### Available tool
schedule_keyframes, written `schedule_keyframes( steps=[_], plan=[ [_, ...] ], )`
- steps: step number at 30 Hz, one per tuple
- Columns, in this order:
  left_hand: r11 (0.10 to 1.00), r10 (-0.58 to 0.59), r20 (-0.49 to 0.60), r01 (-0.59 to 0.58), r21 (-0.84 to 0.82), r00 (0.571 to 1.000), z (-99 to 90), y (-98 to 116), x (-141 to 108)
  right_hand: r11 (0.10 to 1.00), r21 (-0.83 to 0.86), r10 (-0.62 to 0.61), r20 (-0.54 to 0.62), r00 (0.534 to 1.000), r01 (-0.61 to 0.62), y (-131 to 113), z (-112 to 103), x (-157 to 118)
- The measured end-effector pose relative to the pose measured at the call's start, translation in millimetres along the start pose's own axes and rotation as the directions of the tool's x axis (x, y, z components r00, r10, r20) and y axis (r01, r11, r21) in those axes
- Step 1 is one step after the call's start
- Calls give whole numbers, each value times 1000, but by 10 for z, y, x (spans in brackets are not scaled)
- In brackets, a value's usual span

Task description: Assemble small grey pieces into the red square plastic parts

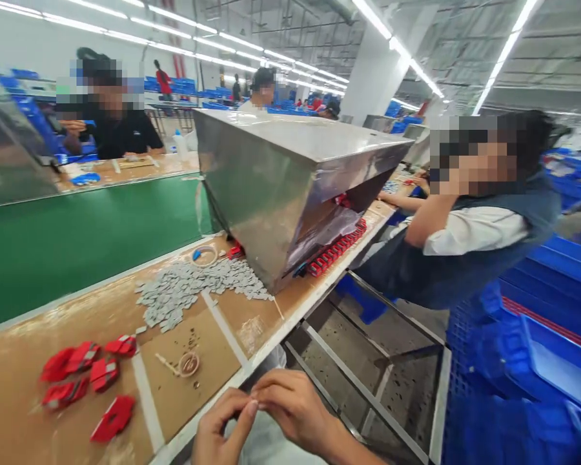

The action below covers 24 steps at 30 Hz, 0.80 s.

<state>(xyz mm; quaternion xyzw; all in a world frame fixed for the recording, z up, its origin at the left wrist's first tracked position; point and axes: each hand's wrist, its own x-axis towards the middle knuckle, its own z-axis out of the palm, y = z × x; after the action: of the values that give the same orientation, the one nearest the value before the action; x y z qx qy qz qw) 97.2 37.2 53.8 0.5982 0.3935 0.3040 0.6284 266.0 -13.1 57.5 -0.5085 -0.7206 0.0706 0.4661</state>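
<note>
My left hand and my right hand meet at the fingertips over my lap, just off the table's front edge. The fingers of both are pinched together; anything between them is too small or hidden to make out. Beyond them on the brown table top lies a small round dish with a pale stick beside it and dark crumbs around. Several red parts with grey bands lie at the left. A wide heap of small grey pieces spreads behind the dish.
A large metal box stands on the table, with a row of red parts along its right side. A green belt runs behind. At the right a person sits near a metal frame and blue crates.
</note>
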Motion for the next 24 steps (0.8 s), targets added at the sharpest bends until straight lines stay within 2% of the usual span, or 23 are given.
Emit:
schedule_keyframes(
  steps=[3,7,11,15,18,20,22,24],
  plan=[
    [980,-109,114,126,-151,987,53,1,-1,1000,-24,12,15,1000,-11,-43,-43,-3],
    [935,-145,221,207,-287,964,167,-26,-4,999,44,25,-34,999,-23,-43,-1,-86],
    [931,-150,242,219,-293,959,235,-70,-38,995,89,48,-68,996,-42,11,39,-167],
    [966,-136,204,175,-189,970,211,-72,-101,984,136,130,-82,988,-118,39,22,-143],
    [997,-45,132,52,-49,990,107,27,-183,967,168,207,-95,974,-190,54,-7,-76],
    [999,50,108,-51,10,993,-30,121,-261,968,150,218,-89,972,-203,99,-43,-26],
    [989,134,64,-138,52,989,-230,188,-355,974,118,201,-66,977,-193,187,-90,44],
    [977,186,-55,-179,116,981,-485,179,-449,981,87,175,-42,984,-171,314,-131,176]
  ],
)
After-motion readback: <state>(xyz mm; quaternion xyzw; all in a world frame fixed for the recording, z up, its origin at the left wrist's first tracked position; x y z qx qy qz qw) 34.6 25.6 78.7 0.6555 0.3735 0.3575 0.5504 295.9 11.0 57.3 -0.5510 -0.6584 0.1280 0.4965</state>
